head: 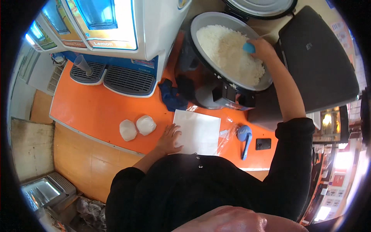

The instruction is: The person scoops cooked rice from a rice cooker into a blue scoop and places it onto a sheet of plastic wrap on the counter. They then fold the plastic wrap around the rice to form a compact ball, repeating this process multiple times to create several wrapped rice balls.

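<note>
My right hand (264,50) grips a small blue object (248,47), perhaps a scoop or cup, over the white cooked rice (229,53). Fingers partly hide it. The rice fills the grey inner pot (197,43) of a large black rice cooker (188,65), which looks tilted from this angle. My left hand (169,139) lies with fingers spread at the left edge of a stack of white paper sheets (198,130). Left of that hand are two rounded packets wrapped in white paper, one packet (128,130) beside the other packet (146,125).
A drink dispenser (156,17) with drip trays (129,81) and a plastic cup (82,64) stands back left on the orange table (95,113). Around the cooker are a dark blue cloth (171,95), its lid (261,7) and a black device (318,58). A blue ladle (244,134) and phone (263,144) lie right.
</note>
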`<state>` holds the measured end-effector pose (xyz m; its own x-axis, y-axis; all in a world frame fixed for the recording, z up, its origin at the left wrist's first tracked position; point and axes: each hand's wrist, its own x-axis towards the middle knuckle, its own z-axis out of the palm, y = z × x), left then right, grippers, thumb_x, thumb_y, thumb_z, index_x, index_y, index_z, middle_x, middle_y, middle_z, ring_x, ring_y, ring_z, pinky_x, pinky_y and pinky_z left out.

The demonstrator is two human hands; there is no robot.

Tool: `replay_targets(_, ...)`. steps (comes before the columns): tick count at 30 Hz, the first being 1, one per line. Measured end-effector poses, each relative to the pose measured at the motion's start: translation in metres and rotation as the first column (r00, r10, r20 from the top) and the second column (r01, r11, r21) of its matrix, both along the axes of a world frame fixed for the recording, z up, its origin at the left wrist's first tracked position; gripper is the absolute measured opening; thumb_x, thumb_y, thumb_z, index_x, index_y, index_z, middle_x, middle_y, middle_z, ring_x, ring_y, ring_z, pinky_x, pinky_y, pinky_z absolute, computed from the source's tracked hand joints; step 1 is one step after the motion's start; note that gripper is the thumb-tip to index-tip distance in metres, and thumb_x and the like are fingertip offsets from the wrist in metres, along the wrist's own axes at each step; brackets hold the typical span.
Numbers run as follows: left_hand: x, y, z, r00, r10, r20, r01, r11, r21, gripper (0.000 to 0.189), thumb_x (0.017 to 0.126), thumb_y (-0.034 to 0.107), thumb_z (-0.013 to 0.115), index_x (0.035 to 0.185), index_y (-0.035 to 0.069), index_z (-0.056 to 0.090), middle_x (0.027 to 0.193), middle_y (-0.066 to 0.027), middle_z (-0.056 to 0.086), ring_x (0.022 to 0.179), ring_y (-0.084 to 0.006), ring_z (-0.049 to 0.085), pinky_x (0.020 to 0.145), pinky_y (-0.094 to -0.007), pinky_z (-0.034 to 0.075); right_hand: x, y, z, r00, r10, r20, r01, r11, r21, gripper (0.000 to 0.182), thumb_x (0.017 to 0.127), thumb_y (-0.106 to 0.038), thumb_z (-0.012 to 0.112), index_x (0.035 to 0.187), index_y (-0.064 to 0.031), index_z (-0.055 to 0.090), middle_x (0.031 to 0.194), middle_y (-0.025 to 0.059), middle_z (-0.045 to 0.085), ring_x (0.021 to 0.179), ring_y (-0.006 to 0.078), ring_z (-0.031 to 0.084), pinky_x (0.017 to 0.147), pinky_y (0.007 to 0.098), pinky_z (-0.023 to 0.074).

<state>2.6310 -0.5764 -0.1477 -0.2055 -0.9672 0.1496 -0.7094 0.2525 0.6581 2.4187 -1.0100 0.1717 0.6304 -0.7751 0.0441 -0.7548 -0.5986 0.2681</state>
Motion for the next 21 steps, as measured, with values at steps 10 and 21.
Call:
replay_targets(10, 0.0, 0.001, -0.024, 1.0, 0.021, -0.006, -0.021, 0.999, -0.027, 0.067, 0.073, 0.058, 0.066, 0.115, 0.008, 0.051, 0.136, -0.0144, 0.038, 0.134, -0.0393, 0.031, 0.11, -0.0595, 0.021, 0.016, -0.036, -0.011, 0.995, -0.101, 0.004, 0.094, 0.941, 0.325, 0.054, 0.056, -0.027, 0.079, 0.106, -0.0073, 0.07, 0.095, 0.0169, 0.067, 0.085, 0.0284, 0.065, 0.078, 0.0361, 0.0527)
replay_targets(21, 0.003, -0.001, -0.013, 1.0, 0.022, -0.015, -0.022, 0.999, -0.029, 0.069, 0.072, 0.058, 0.067, 0.115, 0.007, 0.051, 0.135, -0.0151, 0.04, 0.132, -0.0399, 0.033, 0.109, -0.0601, 0.022, 0.026, -0.008, -0.011, 0.964, -0.254, -0.074, 0.245, 0.754, 0.609, 0.054, 0.062, -0.024, 0.081, 0.111, -0.0044, 0.068, 0.101, 0.0179, 0.067, 0.073, 0.023, 0.067, 0.058, 0.0328, 0.0571)
